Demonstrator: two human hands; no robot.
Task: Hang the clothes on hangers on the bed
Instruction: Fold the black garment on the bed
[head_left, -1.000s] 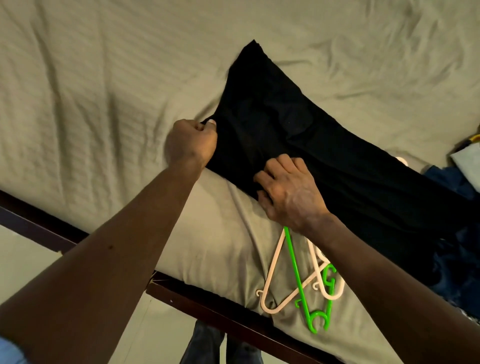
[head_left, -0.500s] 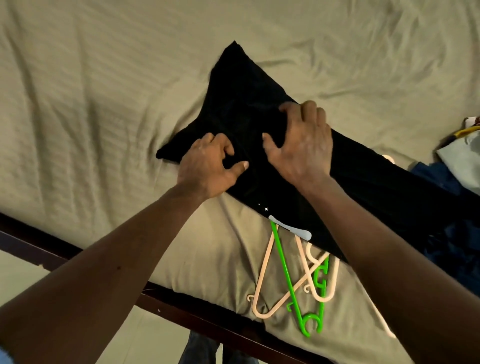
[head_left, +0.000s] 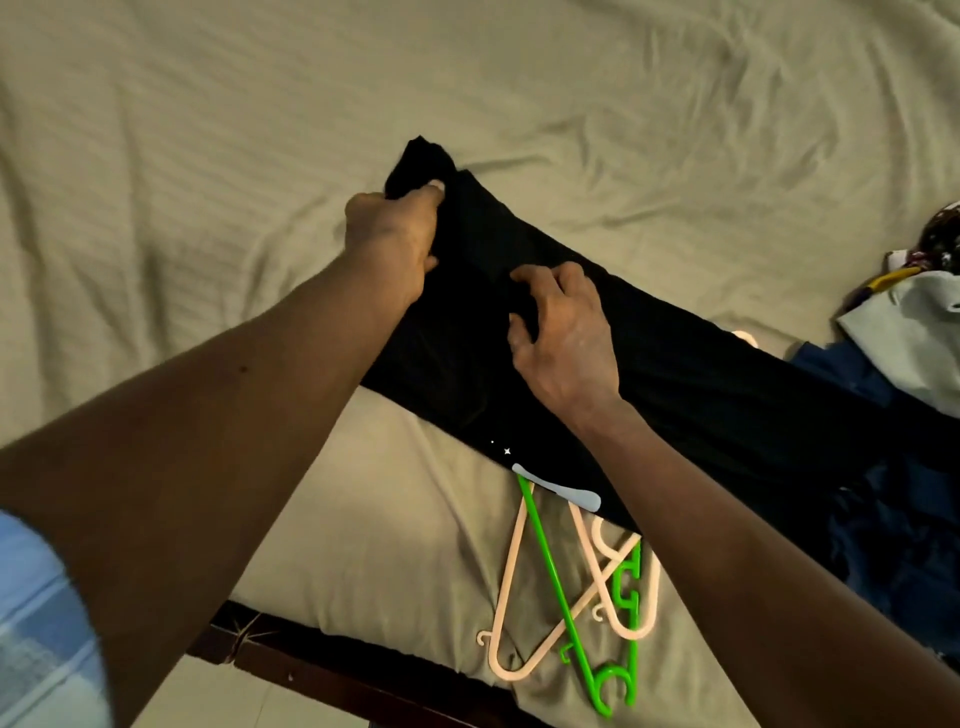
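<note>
The left hand (head_left: 392, 228) grips the far corner of the black garment (head_left: 701, 384), and the right hand (head_left: 563, 327), apart from it, curls its fingers into the cloth nearer the middle. The garment lies slantwise on the bed (head_left: 208, 156), its near edge covering the tops of a green hanger (head_left: 550, 561) and pink hangers (head_left: 511, 587). Other clothes (head_left: 914, 338) are heaped at the right.

A creased beige sheet (head_left: 208, 156) covers the bed (head_left: 675, 93); its dark wooden frame (head_left: 363, 675) borders a pale floor (head_left: 228, 704).
</note>
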